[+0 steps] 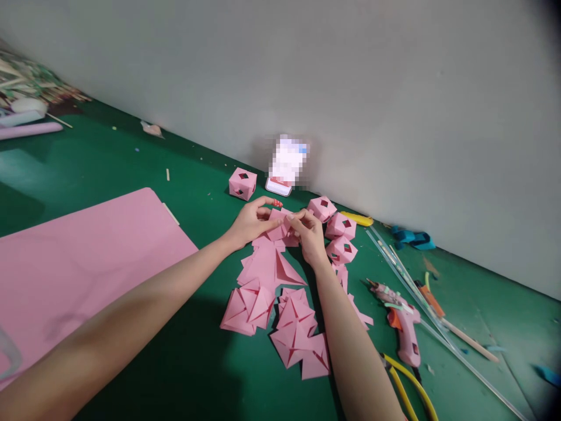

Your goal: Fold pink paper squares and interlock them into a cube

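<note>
Between my two hands is a small folded pink paper piece (277, 225), held just above the paper below it. My left hand (254, 221) grips its left side, thumb in front and index finger stretched over the top. On the right edge, my right hand (308, 234) pinches it with thumb and fingers. Beneath and nearer to me lie loose folded pink papers (258, 266), a folded stack (249, 309) and overlapping folded squares (295, 327). Finished-looking paper cubes with diamond holes stand around: one cube (242, 183) at left, several (342, 250) beside my right hand.
A phone (284, 166) leans against the grey wall. A large pink sheet (96, 251) covers the left. At right lie a pink glue gun (405, 327), yellow-handled pliers (409, 386), clear glue sticks (421, 298) and a yellow tool (357, 218). Bundled sticks (35, 79) lie far left.
</note>
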`<state>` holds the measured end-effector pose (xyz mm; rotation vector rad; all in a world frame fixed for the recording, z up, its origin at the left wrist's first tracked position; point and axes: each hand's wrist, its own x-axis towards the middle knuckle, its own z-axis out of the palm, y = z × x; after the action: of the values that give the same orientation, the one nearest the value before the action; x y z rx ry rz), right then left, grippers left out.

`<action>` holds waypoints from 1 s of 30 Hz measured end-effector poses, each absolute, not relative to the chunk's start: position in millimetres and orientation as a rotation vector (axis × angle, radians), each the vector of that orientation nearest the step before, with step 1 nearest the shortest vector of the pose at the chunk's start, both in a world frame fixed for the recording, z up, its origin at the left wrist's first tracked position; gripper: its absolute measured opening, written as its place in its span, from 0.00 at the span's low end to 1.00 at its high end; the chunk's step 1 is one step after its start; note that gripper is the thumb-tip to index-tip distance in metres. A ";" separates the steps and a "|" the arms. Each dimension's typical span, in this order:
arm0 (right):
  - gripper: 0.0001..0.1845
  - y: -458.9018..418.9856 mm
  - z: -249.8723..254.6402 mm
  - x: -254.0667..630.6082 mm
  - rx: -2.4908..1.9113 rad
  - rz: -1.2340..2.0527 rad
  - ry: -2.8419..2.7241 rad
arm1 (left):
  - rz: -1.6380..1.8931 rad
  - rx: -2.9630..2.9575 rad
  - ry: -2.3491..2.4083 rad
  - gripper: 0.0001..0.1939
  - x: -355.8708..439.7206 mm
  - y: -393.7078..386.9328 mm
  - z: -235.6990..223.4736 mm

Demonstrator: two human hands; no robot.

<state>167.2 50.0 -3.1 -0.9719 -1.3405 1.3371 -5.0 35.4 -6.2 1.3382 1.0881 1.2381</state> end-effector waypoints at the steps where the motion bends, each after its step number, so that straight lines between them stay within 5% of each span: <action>1: 0.19 50.5 -3.2 167.2 -0.975 1.338 -1.339 | 1.238 1.335 1.087 0.21 -5.1 35.6 -6.4; 7: 0.27 54.7 -3.0 165.3 -1.032 1.439 -1.223 | 1.270 1.232 1.052 0.23 -4.4 36.8 -7.8; 12: 0.20 53.2 -4.6 166.5 -1.066 1.335 -1.294 | 1.289 1.282 1.087 0.21 -4.2 36.8 -8.5; 30: 0.21 52.6 -4.8 163.3 -1.156 1.203 -1.525 | 1.369 1.113 1.112 0.20 -3.2 36.8 -7.2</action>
<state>163.3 52.6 -4.8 -1.1562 -1.5252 1.2031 -3.2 36.8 -7.2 1.1131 1.1123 1.3687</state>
